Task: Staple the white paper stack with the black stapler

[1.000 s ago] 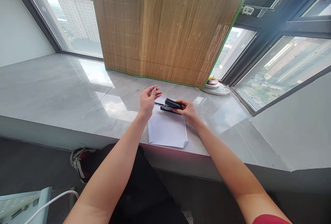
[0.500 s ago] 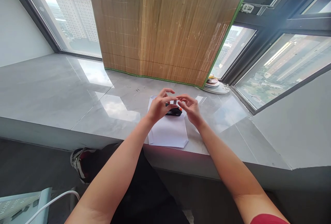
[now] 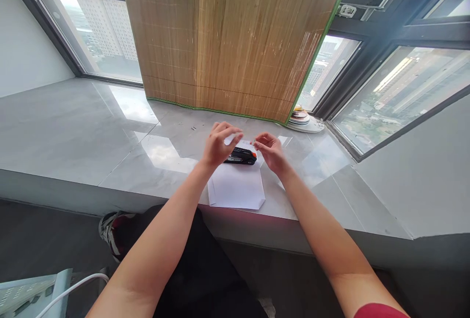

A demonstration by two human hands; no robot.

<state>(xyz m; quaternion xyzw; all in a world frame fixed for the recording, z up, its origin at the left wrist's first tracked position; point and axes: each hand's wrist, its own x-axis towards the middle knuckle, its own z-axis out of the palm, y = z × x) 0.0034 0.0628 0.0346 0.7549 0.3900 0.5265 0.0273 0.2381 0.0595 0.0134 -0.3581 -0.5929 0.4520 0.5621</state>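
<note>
Near the frame's centre, the left hand (image 3: 216, 146) curls loosely over the black stapler (image 3: 240, 156), its grip touching but not clamped; whether the right hand (image 3: 270, 152) pinches anything I cannot tell. The stapler lies on white paper (image 3: 236, 187) on the grey worktop (image 3: 73, 132), below the bamboo blind (image 3: 235, 39).

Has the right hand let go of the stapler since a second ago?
Yes. The right hand has come off the stapler and now hovers just right of it, above the paper.
</note>
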